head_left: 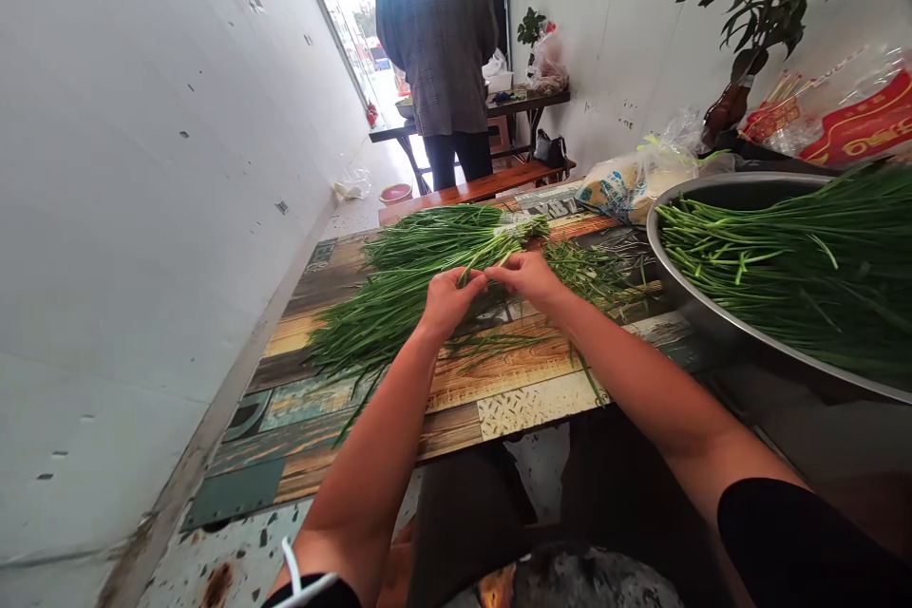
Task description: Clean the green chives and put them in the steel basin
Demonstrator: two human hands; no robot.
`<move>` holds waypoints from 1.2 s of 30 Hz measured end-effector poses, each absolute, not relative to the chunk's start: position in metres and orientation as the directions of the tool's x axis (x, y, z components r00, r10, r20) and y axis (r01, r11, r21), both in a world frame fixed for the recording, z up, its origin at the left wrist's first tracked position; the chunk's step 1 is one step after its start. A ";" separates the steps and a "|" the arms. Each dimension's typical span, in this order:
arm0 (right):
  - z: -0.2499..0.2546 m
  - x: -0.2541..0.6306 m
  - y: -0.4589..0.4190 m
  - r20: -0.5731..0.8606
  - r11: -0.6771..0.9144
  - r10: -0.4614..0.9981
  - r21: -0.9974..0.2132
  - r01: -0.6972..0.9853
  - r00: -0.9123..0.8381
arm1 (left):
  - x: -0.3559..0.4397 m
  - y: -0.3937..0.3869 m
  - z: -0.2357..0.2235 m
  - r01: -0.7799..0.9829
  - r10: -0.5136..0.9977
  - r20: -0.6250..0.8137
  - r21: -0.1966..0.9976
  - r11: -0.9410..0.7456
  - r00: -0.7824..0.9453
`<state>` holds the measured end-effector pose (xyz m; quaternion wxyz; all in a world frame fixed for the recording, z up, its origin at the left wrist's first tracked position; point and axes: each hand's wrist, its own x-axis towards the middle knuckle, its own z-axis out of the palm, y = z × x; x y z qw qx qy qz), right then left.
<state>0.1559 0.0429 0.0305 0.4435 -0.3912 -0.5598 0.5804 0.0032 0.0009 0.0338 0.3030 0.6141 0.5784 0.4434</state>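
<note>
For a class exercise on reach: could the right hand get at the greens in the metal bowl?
Probably yes: the open-topped metal bowl stands on the right hand's side, only low trimmings between, its greens uncovered.

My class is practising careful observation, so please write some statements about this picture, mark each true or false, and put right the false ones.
1. The left hand and the right hand are close together, over the table. True.
2. The metal bowl stands to the left of both hands. False: it is to their right.
3. Long green stalks lie on the table. True.
4. The bowl has nothing in it. False: it holds a heap of green stalks too.
5. The person in the dark jacket faces the camera. False: their back is turned.
6. A dark bag rests on the bench. True.
</note>
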 end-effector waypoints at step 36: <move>0.056 0.202 0.056 0.176 0.189 0.879 -0.982 -0.014 -0.442 | 0.003 0.001 0.037 0.567 0.912 0.410 0.745 -0.350 0.024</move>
